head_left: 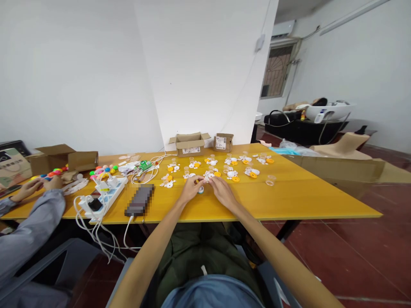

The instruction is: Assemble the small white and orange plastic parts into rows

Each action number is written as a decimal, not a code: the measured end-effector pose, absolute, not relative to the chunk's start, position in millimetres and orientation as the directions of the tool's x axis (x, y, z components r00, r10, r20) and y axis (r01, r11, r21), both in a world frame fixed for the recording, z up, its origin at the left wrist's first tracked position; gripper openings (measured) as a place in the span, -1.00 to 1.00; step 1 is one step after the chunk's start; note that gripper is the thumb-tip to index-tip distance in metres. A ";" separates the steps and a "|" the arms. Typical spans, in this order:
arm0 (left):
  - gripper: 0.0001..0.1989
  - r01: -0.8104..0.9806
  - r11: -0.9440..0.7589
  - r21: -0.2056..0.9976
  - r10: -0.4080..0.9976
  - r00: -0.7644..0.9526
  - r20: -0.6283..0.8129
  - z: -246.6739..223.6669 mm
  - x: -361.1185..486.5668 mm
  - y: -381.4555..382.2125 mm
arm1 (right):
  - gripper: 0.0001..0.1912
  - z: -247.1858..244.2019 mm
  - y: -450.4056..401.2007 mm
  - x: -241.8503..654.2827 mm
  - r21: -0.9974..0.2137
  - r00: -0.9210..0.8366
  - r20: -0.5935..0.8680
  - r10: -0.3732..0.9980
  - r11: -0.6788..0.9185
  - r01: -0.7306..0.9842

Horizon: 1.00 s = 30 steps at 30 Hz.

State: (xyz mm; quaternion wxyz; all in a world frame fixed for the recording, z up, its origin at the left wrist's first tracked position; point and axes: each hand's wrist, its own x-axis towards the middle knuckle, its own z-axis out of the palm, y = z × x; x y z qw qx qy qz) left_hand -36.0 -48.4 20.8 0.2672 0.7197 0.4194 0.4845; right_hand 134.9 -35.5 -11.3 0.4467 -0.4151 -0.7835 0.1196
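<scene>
My left hand (192, 188) and my right hand (221, 190) are close together over the table (289, 201), fingers pinched at the tips. Small white plastic parts (208, 174) show at and just beyond the fingertips; exactly what is gripped is too small to make out. Under the left fingers lies a small round piece (201, 190) with a bluish-green rim. Around the hands lie several clusters of white discs, orange rings and clear plastic cups, among them an orange ring (235, 179), a white disc (169, 185) and a clear cup (186, 170).
Two cardboard boxes, one open (189, 147) and one smaller (223, 143), stand by the wall. On my left are a phone (140, 200), a power strip (111, 194) with trailing cables, and a co-worker's hands (41, 185) near colourful balls. Clear rings (270, 180) lie to the right.
</scene>
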 end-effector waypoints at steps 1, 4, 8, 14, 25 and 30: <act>-0.78 0.342 -0.509 0.790 0.860 0.185 0.475 21.1 -36.0 -48.7 | -0.74 -11.2 -35.4 135.4 -0.558 -0.255 0.601 0.757 0.627 0.544; -0.77 0.347 -0.514 0.785 0.858 0.195 0.476 21.6 -36.5 -49.7 | -0.72 -11.4 -34.4 136.5 -0.562 -0.261 0.600 0.756 0.631 0.535; -0.75 0.349 -0.523 0.777 0.852 0.219 0.475 20.8 -38.9 -49.1 | -0.71 -11.7 -33.4 137.5 -0.578 -0.285 0.591 0.755 0.643 0.503; -0.80 0.341 -0.522 0.782 0.853 0.231 0.468 20.3 -41.7 -46.9 | -0.67 -8.0 -37.4 137.3 -0.638 -0.305 0.572 0.761 0.647 0.417; -0.83 0.420 -0.481 0.770 0.871 0.131 0.473 19.9 -36.6 -48.5 | -0.71 -7.4 -34.6 136.8 -0.682 -0.105 0.564 0.819 0.534 0.500; -0.82 0.428 -0.546 0.720 0.829 0.154 0.537 19.5 -36.7 -48.7 | -0.78 -7.9 -37.0 141.6 -0.594 -0.009 0.576 0.817 0.426 0.683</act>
